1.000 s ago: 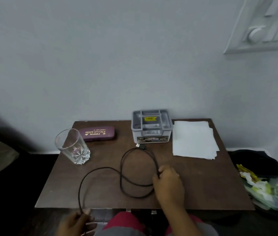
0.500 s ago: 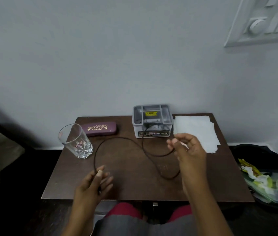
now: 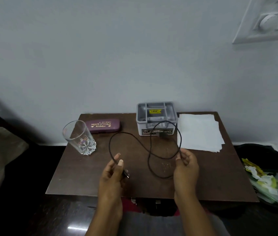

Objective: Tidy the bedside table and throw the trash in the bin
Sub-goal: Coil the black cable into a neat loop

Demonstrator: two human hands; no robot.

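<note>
A thin black cable [image 3: 135, 139] loops in the air above the brown bedside table [image 3: 77, 178]. My left hand [image 3: 113, 174] pinches it near one plug end, which sticks out below my fingers. My right hand [image 3: 185, 165] grips another stretch of the cable, and a loop rises from it in front of the grey organiser box [image 3: 156, 114]. The cable's other plug dangles before the box's label. At the back left lie a purple glasses case [image 3: 105, 126] and an empty glass [image 3: 79, 137]. White paper sheets [image 3: 200, 132] rest at the back right.
A black bin bag [image 3: 264, 154] sits on the floor to the right of the table, with yellow and clear plastic trash [image 3: 269, 183] in it. The grey wall stands right behind the table. A switch panel [image 3: 269, 19] hangs at the top right.
Both hands lifted the cable off the table and came closer together. The left hand rose from below the table's front edge, and the cable now hangs between the hands.
</note>
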